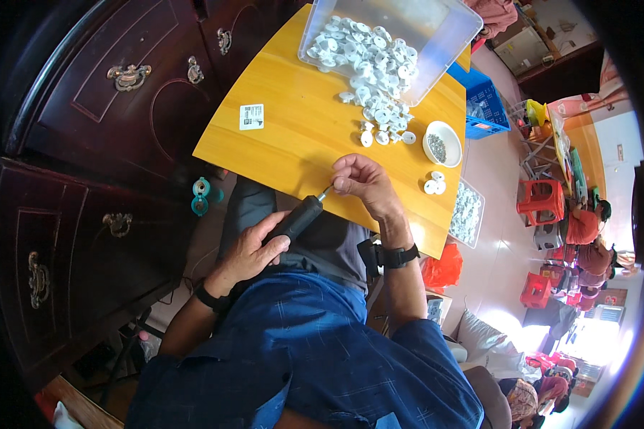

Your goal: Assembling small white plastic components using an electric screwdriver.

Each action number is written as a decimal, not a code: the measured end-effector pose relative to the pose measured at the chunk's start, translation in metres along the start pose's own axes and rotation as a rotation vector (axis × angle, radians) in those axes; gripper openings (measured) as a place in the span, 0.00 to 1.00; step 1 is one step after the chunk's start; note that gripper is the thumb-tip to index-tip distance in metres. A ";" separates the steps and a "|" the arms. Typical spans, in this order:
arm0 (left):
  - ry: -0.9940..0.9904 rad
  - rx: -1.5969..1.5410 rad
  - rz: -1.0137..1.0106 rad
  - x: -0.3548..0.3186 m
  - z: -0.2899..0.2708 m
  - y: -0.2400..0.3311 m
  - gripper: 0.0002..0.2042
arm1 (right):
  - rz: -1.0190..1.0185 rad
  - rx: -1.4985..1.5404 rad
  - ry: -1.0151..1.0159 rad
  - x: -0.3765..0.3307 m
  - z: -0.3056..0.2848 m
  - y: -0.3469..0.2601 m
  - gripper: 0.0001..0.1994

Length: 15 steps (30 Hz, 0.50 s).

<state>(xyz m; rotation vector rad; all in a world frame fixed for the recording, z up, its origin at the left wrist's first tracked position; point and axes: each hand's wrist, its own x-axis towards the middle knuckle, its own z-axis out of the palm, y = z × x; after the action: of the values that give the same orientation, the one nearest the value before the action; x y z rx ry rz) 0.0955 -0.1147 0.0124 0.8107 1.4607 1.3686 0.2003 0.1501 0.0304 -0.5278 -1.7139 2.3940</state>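
At the near table edge: your right hand [361,184] pinches something small, hidden by the fingers, so what it grips cannot be told.
Left hand: your left hand [254,250] is wrapped closed round the black powered driver [298,217], thumb along the barrel.
Key relation: the driver's metal tip [325,191] meets the right fingertips; the pinched piece lies up and to the right of the left grip.
Long axis: the driver runs slantwise from the left palm, low and left, up to the right hand.
Nearer hand: the right is on the piece; the left reaches it only through the tool.
Loose parts: white round plastic discs [385,127] lie scattered beyond the right hand, spilling from the clear plastic bin [436,36] further off.
Bowl: a small white bowl [442,143] of dark grey bits sits beyond and right of the right hand; two more discs [433,184] lie just right of it.
Label: a small white square card [251,116] with dark print lies flat on the yellow table [279,150], well beyond the left grip.
Packages: a blue crate [486,100] stands past the table's far-right edge; a clear tray [466,211] of white parts and an orange bag [444,268] sit below, right of the right wrist.
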 end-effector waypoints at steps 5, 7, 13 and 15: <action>-0.018 -0.086 -0.010 0.004 0.002 0.005 0.23 | -0.055 -0.085 0.038 0.001 0.007 0.003 0.18; -0.022 -0.085 -0.005 0.004 0.001 0.006 0.23 | -0.075 -0.089 0.092 0.000 -0.005 0.003 0.17; -0.026 -0.098 -0.005 0.004 0.000 0.009 0.23 | -0.312 -0.498 0.536 0.014 -0.035 0.002 0.17; -0.016 -0.089 -0.014 0.004 0.000 0.012 0.22 | -0.415 -0.696 0.649 0.022 -0.040 0.000 0.18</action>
<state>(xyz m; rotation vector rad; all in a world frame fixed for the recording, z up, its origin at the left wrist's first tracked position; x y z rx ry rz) 0.0921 -0.1092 0.0230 0.7515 1.3804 1.4037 0.1948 0.1927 0.0145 -0.8112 -2.0106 1.1268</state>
